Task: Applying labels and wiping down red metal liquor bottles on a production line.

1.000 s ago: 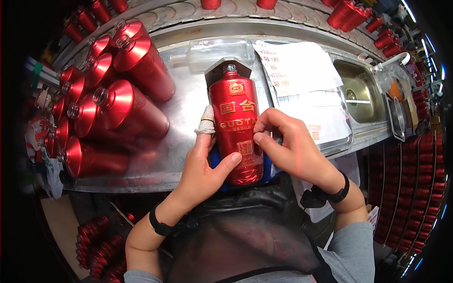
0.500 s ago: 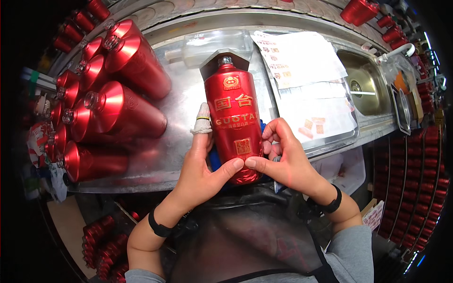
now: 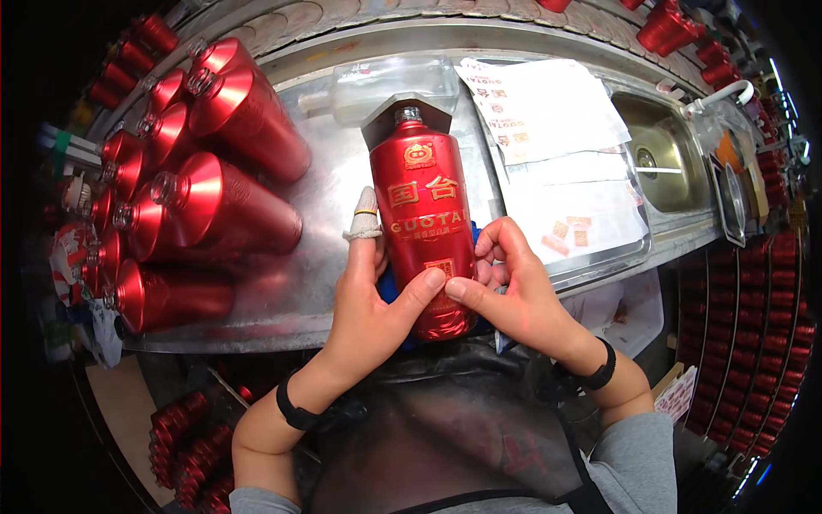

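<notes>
A glossy red bottle (image 3: 425,201) with gold lettering and a bare clear neck lies in front of me, neck pointing away. My left hand (image 3: 370,295) grips its lower left side, thumb pressed onto the small gold square label (image 3: 440,267) near the base. A white cover sits on its index finger, which stretches along the bottle. My right hand (image 3: 518,287) holds the lower right side, thumb on the front beside the left thumb and fingers curled at the edge. Beneath the bottle a blue support (image 3: 388,285) shows in part. A dark angular piece (image 3: 377,120) stands behind the neck.
Several red bottles (image 3: 227,201) crowd the metal bench's left side. Right of me, printed label sheets (image 3: 565,111) rest on a tray, with small loose labels (image 3: 558,231) on the nearer one. A clear plastic container (image 3: 394,77) stands behind; a sink (image 3: 659,150) lies right.
My left thumb has slid up from the bottle's bottom edge onto the square label. The bottle has shifted very slightly; my right hand keeps nearly the same place.
</notes>
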`<control>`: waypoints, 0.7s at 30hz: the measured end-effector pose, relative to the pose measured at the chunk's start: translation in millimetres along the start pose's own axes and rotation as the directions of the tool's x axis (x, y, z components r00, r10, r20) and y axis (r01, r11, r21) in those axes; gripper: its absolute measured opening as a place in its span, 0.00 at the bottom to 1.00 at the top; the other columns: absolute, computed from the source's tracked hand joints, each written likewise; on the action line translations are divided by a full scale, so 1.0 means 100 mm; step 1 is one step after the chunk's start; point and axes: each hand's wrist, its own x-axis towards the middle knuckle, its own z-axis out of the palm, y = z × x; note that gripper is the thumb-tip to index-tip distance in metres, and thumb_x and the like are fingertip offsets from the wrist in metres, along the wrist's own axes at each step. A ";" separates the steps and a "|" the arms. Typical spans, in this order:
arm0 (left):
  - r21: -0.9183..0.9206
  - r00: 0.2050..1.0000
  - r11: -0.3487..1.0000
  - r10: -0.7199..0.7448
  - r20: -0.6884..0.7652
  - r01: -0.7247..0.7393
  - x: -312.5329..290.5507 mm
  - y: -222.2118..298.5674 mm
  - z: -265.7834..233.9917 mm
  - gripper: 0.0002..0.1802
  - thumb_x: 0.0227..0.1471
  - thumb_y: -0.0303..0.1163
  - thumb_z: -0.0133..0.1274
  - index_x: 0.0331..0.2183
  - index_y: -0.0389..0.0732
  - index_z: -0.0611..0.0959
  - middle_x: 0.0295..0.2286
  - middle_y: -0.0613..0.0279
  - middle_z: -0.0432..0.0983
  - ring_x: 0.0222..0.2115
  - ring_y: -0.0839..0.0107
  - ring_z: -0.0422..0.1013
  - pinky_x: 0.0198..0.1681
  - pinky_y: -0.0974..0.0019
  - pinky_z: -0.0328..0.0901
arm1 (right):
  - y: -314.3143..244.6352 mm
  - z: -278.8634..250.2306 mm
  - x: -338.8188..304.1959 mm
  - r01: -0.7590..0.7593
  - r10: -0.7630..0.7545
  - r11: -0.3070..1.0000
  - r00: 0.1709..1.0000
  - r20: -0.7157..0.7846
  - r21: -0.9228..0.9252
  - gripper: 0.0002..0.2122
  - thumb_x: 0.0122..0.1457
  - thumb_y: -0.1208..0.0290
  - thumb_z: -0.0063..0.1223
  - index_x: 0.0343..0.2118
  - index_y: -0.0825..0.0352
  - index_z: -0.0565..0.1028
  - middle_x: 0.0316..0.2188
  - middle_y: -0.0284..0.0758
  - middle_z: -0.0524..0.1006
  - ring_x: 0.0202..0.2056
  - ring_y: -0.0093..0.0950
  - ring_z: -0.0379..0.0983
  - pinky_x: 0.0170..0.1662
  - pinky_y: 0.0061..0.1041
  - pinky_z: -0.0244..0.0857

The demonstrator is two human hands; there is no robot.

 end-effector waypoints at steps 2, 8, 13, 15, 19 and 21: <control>0.018 1.000 1.000 0.022 -0.015 -0.022 0.00 0.00 0.01 0.46 0.53 0.30 0.58 0.63 0.31 0.48 0.55 0.47 0.61 0.56 0.62 0.61 0.61 0.60 0.53 | -0.01 0.01 -0.01 0.033 -0.034 0.999 0.999 -0.002 -0.023 0.22 0.51 0.65 0.67 0.36 0.65 0.61 0.27 0.26 0.63 0.28 0.13 0.57 0.30 0.16 0.57; -0.037 0.999 0.999 0.038 -0.018 -0.038 0.01 0.00 0.01 0.43 0.54 0.30 0.58 0.62 0.31 0.51 0.54 0.47 0.64 0.55 0.64 0.63 0.59 0.60 0.55 | 0.04 0.00 0.00 0.010 -0.010 0.999 1.000 0.002 -0.030 0.22 0.51 0.63 0.66 0.36 0.65 0.61 0.26 0.26 0.63 0.27 0.14 0.57 0.29 0.18 0.57; 0.006 0.997 0.999 0.041 -0.060 -0.041 0.01 0.02 0.04 0.38 0.54 0.30 0.58 0.58 0.30 0.57 0.50 0.47 0.68 0.51 0.65 0.67 0.56 0.62 0.59 | 0.06 0.02 0.00 0.052 -0.053 0.997 0.998 -0.023 -0.060 0.22 0.52 0.62 0.65 0.36 0.65 0.61 0.25 0.26 0.63 0.27 0.15 0.57 0.29 0.19 0.58; 0.006 0.997 0.999 0.032 -0.065 -0.032 0.01 0.02 0.04 0.37 0.54 0.31 0.58 0.58 0.30 0.58 0.50 0.48 0.69 0.51 0.65 0.67 0.56 0.63 0.60 | 0.06 0.02 0.00 0.053 -0.054 0.997 0.998 -0.020 -0.057 0.22 0.52 0.62 0.65 0.36 0.65 0.61 0.25 0.26 0.63 0.27 0.15 0.57 0.30 0.19 0.58; 0.014 0.996 0.999 0.031 -0.080 -0.030 0.03 -0.02 0.05 0.33 0.55 0.31 0.58 0.55 0.29 0.60 0.48 0.48 0.71 0.50 0.67 0.68 0.55 0.63 0.60 | 0.06 0.01 0.00 0.069 -0.071 0.995 0.997 -0.020 -0.075 0.22 0.53 0.62 0.64 0.37 0.65 0.61 0.25 0.27 0.63 0.28 0.15 0.57 0.30 0.18 0.58; -0.007 0.998 1.000 0.010 -0.068 -0.010 0.02 -0.03 0.02 0.37 0.54 0.31 0.59 0.57 0.29 0.58 0.49 0.48 0.69 0.51 0.66 0.67 0.56 0.62 0.59 | 0.07 0.01 0.01 0.071 -0.072 0.995 0.997 -0.017 -0.071 0.22 0.53 0.62 0.64 0.38 0.65 0.61 0.26 0.27 0.63 0.28 0.15 0.57 0.30 0.18 0.58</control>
